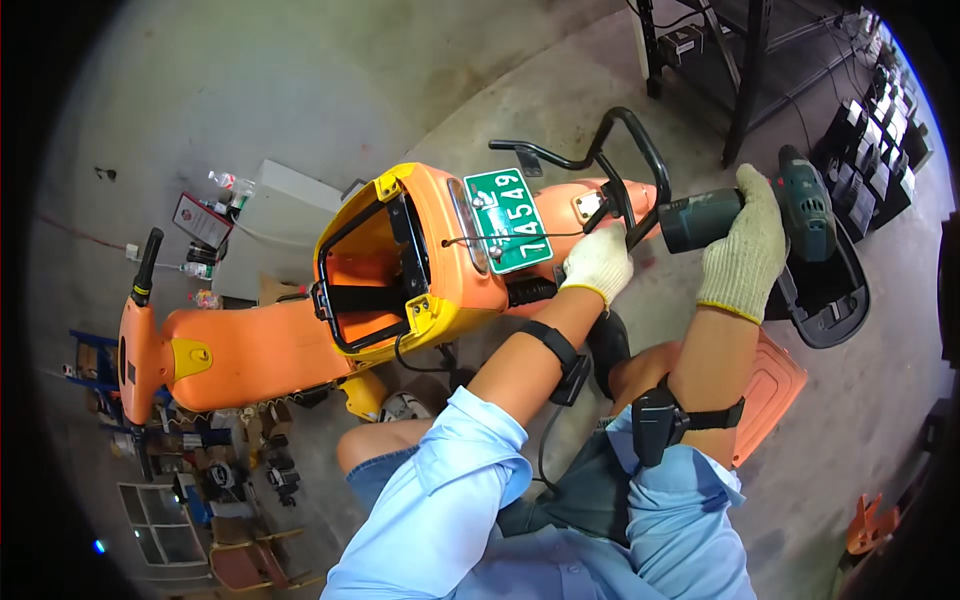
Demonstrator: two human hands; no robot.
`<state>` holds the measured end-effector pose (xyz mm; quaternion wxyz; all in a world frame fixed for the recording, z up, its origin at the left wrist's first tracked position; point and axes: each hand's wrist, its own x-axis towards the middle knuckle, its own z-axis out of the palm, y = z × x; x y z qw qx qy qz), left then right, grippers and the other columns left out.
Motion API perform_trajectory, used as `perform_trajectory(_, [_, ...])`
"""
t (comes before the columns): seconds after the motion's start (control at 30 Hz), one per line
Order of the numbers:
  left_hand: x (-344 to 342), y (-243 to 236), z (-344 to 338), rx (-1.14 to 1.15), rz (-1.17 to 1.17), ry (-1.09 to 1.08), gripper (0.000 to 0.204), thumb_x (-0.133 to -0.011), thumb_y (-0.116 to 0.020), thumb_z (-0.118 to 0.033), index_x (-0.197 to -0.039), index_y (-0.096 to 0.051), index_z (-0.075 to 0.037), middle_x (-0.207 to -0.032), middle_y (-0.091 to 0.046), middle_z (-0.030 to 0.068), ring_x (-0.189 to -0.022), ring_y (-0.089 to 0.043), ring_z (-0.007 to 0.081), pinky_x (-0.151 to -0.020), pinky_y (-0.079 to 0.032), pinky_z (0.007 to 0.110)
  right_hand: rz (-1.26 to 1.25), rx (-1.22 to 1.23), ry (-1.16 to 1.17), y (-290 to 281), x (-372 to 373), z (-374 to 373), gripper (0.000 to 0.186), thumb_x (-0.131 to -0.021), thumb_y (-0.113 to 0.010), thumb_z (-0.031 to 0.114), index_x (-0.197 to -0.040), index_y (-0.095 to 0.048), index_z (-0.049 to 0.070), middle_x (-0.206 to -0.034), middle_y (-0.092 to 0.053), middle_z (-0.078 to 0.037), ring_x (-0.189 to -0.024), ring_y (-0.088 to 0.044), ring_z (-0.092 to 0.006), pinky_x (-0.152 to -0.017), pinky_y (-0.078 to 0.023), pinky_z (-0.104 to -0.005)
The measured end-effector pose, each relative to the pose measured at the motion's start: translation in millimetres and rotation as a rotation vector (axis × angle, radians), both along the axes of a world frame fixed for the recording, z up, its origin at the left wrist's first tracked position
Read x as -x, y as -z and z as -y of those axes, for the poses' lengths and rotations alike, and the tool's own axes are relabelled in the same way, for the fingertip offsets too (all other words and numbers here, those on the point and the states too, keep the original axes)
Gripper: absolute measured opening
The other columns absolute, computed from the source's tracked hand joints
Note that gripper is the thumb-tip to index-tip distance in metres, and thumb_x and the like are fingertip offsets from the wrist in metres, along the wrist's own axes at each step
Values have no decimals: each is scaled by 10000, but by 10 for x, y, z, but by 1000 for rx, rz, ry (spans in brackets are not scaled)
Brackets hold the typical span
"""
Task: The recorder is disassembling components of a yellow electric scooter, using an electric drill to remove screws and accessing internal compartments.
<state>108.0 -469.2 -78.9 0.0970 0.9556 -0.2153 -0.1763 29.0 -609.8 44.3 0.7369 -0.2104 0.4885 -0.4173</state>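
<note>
My right hand (745, 248), in a white knit glove, is closed round the handle of a dark green cordless drill (808, 208). The drill's battery end (690, 220) points left, towards the scooter. My left hand (598, 262), gloved too, is curled at the scooter's tail beside the black tube rack (632, 125); what its fingers hold is hidden. An orange and yellow scooter (250, 350) stretches leftwards, its seat opening (375, 265) uncovered. A green number plate (507, 220) sits left of my left hand, with a thin dark cable crossing it.
A dark hollow plastic part (845, 300) lies right of the drill, and an orange panel (775, 395) beside my right forearm. Black shelving (745, 80) stands at the back right. Beyond the scooter are a pale box (285, 215) and bottles (230, 183). Clutter (225, 475) covers the left floor.
</note>
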Motion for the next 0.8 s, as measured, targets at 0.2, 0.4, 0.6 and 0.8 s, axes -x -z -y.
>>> perform_trajectory(0.2, [95, 50, 254, 84, -36, -71, 374, -894, -636, -188, -1235, -645, -34, -1121, -718, 256, -1081, -697, 429, -933, -574, 500, 52, -13, 12, 144, 124, 154, 396, -784, -821, 59, -1132, -648, -15, -1029, -671, -108, -857, -689, -234, -786, -593, -393])
perform_trajectory(0.4, [142, -310, 89, 36, -47, -168, 421, -886, -600, -241, -1239, -624, -13, -1122, -716, 276, -1085, -696, 444, -925, -576, 510, 96, -13, 51, 267, 102, 257, 381, -780, -831, 63, -1106, -655, -27, -996, -679, -111, -809, -695, -238, -743, -601, -392])
perform_trajectory(0.6, [343, -189, -63, 65, 59, -196, 504, -898, -613, -366, -1232, -562, 9, -1116, -692, 301, -1014, -708, 481, -898, -578, 535, 109, -70, 78, 200, 153, 271, 340, -787, -829, 70, -1062, -667, -50, -980, -685, -118, -769, -694, -238, -710, -602, -389])
perform_trajectory(0.8, [754, -258, -502, 122, 194, 158, 714, -882, -675, -284, -1460, -392, 25, -1281, -564, 281, -1180, -589, 479, -979, -502, 555, 144, -15, 18, 249, 134, 212, 350, -794, -826, 129, -1084, -687, -7, -996, -689, -101, -854, -687, -213, -786, -571, -380])
